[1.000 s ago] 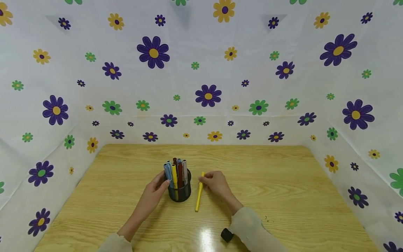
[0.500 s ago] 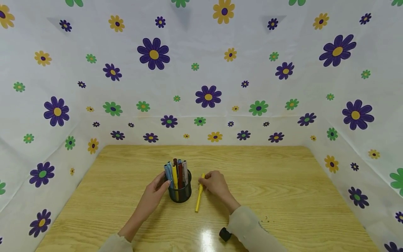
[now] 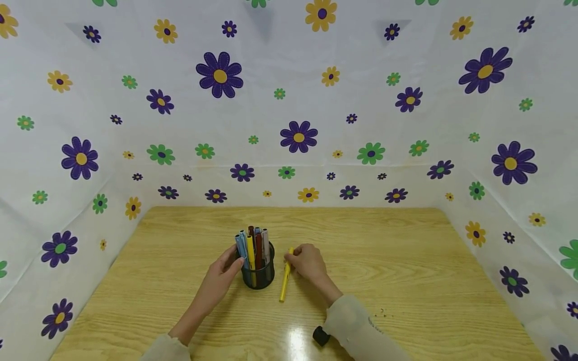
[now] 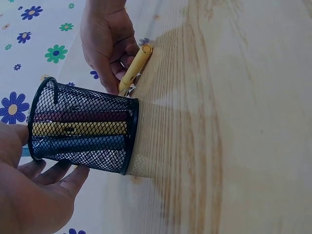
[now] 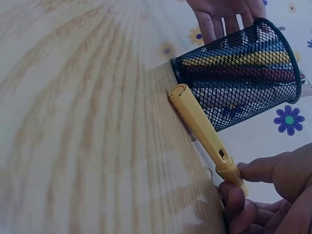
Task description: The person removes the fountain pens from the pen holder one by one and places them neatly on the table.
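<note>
A black mesh pen holder (image 3: 258, 277) stands upright on the wooden table, filled with several pens in blue, yellow, dark red and grey. My left hand (image 3: 220, 273) holds it from the left side, thumb near the rim and fingers against the mesh (image 4: 78, 129). Just right of the holder, a yellow pen (image 3: 285, 283) lies at a slant near the tabletop, its far end pinched between thumb and fingers of my right hand (image 3: 310, 261). The right wrist view shows the pinch on the yellow pen (image 5: 200, 124) closely; whether the pen's other end touches the table I cannot tell.
The wooden table (image 3: 384, 250) is bounded at the back and sides by a white flowered cloth (image 3: 352, 100). A small black object (image 3: 321, 336) sits by the right sleeve. Tiny dark specks (image 3: 384, 313) lie on the table right of that forearm.
Both hands keep their holds. The right forearm and the black object beside its sleeve have shifted slightly left; the pen and holder stay nearly where they were.
</note>
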Demonstrator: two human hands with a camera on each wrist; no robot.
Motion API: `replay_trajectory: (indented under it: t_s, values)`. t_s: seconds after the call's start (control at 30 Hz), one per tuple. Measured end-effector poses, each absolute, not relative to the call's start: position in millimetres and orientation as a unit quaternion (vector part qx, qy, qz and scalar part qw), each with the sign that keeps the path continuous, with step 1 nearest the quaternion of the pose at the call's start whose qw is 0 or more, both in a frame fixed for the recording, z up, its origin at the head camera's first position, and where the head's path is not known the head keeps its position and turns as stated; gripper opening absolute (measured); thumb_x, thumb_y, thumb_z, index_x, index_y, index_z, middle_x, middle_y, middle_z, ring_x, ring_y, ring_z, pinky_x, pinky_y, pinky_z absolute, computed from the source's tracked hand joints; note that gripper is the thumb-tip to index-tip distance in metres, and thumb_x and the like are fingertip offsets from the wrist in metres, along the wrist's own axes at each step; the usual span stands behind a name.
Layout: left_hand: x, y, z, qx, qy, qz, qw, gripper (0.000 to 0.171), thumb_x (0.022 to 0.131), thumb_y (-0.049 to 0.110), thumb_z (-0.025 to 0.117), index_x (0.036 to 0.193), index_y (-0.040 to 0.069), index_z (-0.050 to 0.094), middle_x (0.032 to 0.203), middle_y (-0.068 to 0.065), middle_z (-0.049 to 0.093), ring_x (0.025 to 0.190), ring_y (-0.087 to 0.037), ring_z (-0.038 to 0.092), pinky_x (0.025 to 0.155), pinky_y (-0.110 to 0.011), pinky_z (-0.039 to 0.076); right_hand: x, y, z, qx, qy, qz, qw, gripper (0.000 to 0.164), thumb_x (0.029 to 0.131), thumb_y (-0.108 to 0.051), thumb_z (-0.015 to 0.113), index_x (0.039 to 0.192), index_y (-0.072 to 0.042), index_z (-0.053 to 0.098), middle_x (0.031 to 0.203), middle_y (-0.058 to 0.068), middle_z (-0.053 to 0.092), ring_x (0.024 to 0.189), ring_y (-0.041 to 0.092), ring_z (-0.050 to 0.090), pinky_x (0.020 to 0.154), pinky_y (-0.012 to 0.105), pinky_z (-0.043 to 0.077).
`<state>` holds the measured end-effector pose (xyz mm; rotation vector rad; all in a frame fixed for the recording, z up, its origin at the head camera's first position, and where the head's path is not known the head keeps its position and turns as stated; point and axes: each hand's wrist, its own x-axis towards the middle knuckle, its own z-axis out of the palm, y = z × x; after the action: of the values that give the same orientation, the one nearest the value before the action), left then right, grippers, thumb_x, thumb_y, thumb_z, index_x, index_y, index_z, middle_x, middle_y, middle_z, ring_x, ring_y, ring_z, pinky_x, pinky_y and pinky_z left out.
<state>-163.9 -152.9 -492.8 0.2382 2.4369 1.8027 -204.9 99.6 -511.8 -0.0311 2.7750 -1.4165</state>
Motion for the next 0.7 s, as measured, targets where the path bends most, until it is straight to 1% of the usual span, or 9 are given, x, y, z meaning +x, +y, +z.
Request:
replay_trajectory:
  t_s: [0.2,0.27,0.33,0.4,0.5,0.6,0.7]
  values:
    - [-164.4,-152.8,-493.4,0.077,0.803,0.589,0.048,0.067,0.109,0.035,0.055,0.161,0.0,0.03,0.158,-0.025,0.041,0.144,-0.04,0.042,0.115,-0.056,0.038,-203.6,97.7,-510.4,-0.003,0.894,-0.447,0.004,0.033,0.094,-0.015,0.072,0.063,-0.005,0.067,0.049,-0.007,0.05,0.042,0.006,0.041,0.04,0.02,0.03]
    - [-164.5,-152.4,-493.3,0.074,0.803,0.589,0.048,0.067,0.109,0.035,0.055,0.161,0.0,0.03,0.158,-0.025,0.041,0.144,-0.04,0.042,0.115,-0.056,0.038,-203.6,97.9,-510.1,0.0,0.896,-0.444,0.006,0.032,0.094,-0.015,0.072,0.064,-0.004,0.067,0.049,-0.007,0.05,0.041,0.006,0.043,0.04,0.02,0.03]
    - [-164.5,-152.3,-493.4,0.074,0.803,0.59,0.048,0.066,0.109,0.034,0.055,0.161,0.0,0.031,0.158,-0.024,0.041,0.144,-0.04,0.042,0.115,-0.056,0.038,-203.5,98.3,-510.2,0.002,0.896,-0.445,0.006,0.024,0.093,-0.015,0.071,0.074,-0.002,0.072,0.054,-0.005,0.058,0.043,0.007,0.049,0.04,0.02,0.035]
    - [-164.5,-152.3,-493.6,0.076,0.801,0.592,0.048,0.066,0.11,0.034,0.055,0.161,0.0,0.03,0.158,-0.024,0.041,0.145,-0.04,0.041,0.116,-0.056,0.038,-202.8,99.1,-509.8,0.001,0.896,-0.445,0.004,0.02,0.094,-0.015,0.071,0.086,0.002,0.075,0.062,0.001,0.065,0.046,0.009,0.054,0.042,0.022,0.042]
    - [-163.8,-152.3,-492.9,0.076,0.797,0.597,0.051,0.066,0.109,0.034,0.055,0.161,0.001,0.03,0.159,-0.024,0.04,0.146,-0.039,0.04,0.116,-0.055,0.036,-201.3,100.2,-509.1,-0.002,0.893,-0.45,-0.001,0.025,0.095,-0.016,0.07,0.103,0.007,0.074,0.078,0.009,0.073,0.053,0.012,0.061,0.05,0.027,0.052]
    - [-163.2,-152.4,-492.2,0.079,0.797,0.597,0.051,0.066,0.11,0.034,0.054,0.161,0.0,0.03,0.159,-0.024,0.04,0.146,-0.039,0.04,0.116,-0.055,0.037,-200.0,100.7,-508.1,-0.013,0.887,-0.461,-0.006,0.027,0.097,-0.016,0.069,0.109,0.008,0.073,0.085,0.012,0.074,0.06,0.014,0.063,0.057,0.03,0.055]
    - [-163.9,-152.4,-492.6,0.078,0.797,0.597,0.051,0.067,0.109,0.035,0.055,0.161,0.0,0.03,0.158,-0.024,0.04,0.145,-0.04,0.041,0.116,-0.056,0.037,-199.4,100.3,-505.6,-0.029,0.877,-0.479,-0.015,0.025,0.1,-0.015,0.067,0.11,0.007,0.072,0.086,0.011,0.072,0.067,0.015,0.062,0.06,0.031,0.054]
